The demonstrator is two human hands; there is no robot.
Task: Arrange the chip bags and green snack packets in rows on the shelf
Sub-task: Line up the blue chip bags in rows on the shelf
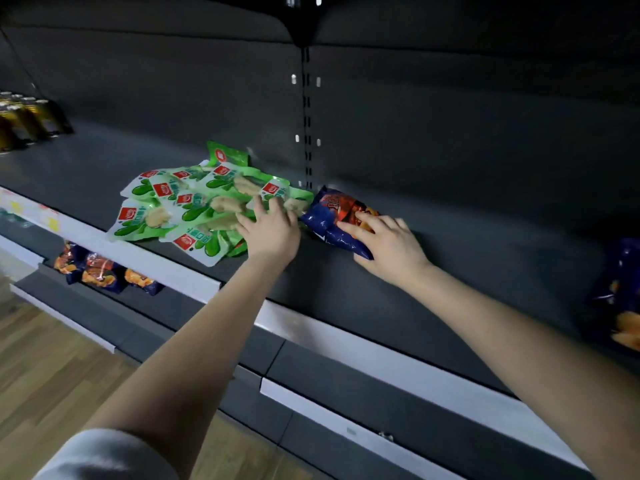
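Left hand (270, 233) presses green packets (180, 202); right hand (388, 242) grips chip bag (329, 216).

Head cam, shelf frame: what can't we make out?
All head view:
blue chip bag: print partly under the right hand.
green snack packets: overlapping, count unclear; left hand covers the pile's right end.
second blue bag: cut by right edge, blurred.
lower-shelf chip bags: tops behind the white price rail.
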